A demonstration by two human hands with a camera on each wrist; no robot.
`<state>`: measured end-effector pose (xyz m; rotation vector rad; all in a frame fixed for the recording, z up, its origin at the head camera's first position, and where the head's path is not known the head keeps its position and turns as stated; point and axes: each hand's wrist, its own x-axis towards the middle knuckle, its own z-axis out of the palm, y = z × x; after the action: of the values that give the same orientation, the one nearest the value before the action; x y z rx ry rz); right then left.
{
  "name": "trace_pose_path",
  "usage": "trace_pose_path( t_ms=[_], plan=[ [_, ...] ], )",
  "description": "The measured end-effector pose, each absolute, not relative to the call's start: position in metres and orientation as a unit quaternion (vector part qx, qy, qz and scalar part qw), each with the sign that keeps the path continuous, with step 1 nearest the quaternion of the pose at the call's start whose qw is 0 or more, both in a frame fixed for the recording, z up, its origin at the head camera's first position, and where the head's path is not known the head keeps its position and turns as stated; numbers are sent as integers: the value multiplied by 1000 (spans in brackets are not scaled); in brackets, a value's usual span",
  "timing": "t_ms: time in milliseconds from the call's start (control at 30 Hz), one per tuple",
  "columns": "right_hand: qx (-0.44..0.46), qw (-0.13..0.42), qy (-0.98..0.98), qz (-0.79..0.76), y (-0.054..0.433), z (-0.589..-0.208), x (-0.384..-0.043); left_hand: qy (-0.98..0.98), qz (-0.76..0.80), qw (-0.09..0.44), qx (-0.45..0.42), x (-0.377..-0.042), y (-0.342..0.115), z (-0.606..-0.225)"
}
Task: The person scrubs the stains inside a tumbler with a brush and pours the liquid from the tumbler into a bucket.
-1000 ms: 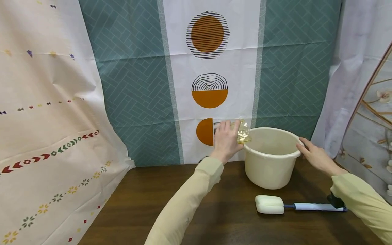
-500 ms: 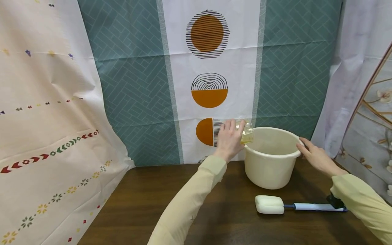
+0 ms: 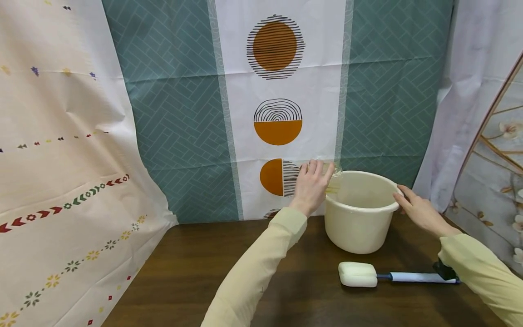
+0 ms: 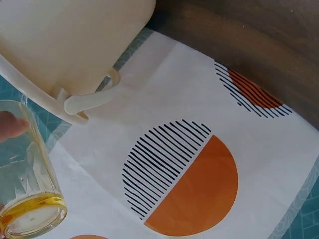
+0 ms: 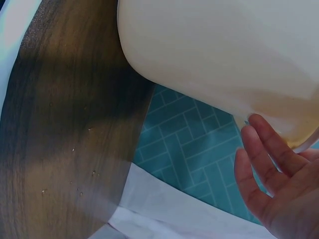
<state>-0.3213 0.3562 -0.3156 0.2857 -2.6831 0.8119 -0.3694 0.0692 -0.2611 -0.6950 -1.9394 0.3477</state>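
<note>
My left hand [image 3: 311, 187] grips a clear drinking glass [image 3: 337, 178] at the left rim of a cream plastic bucket [image 3: 359, 230]. The glass is tilted, its mouth toward the bucket; in the left wrist view yellow shows around the base of the glass [image 4: 35, 211], and a fingertip lies against its side. On the opposite side, my right hand [image 3: 425, 214] holds the bucket's rim. In the right wrist view, several fingers [image 5: 266, 149] lie along the outside of the bucket wall, while the thumb is hidden.
A sponge brush [image 3: 357, 274] with a white head and pale blue handle lies on the dark wooden table [image 3: 318, 299] in front of the bucket. Small drops [image 5: 93, 173] dot the tabletop. Patterned cloth [image 3: 175, 118] hangs close behind the bucket and along both sides.
My left hand has moved slightly right with the glass, tilting it further over the bucket's rim. Less yellow shows in the glass. The right hand keeps its place on the bucket.
</note>
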Motion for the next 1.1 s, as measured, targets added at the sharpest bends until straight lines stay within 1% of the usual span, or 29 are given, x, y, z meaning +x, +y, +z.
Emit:
trace_pose_path(
  t_ms=[133, 333, 500, 633, 833, 1100],
  plan=[
    [100, 161, -939, 286, 356, -316, -321, -785, 160, 520, -297, -369, 69, -260],
    [103, 163, -938, 287, 357, -316, -321, -780, 212, 504, -303, -367, 71, -258],
    [103, 166, -938, 287, 357, -317, -321, -773, 231, 504, -309, -365, 72, -259],
    [104, 167, -936, 292, 357, -317, -322, -782, 197, 508, -302, -365, 71, -261],
    [105, 162, -934, 301, 355, -318, -321, -810, 94, 521, -253, -367, 65, -266],
    [105, 163, -930, 312, 358, -320, -323, -863, 6, 457, -215, -364, 55, -268]
  ],
)
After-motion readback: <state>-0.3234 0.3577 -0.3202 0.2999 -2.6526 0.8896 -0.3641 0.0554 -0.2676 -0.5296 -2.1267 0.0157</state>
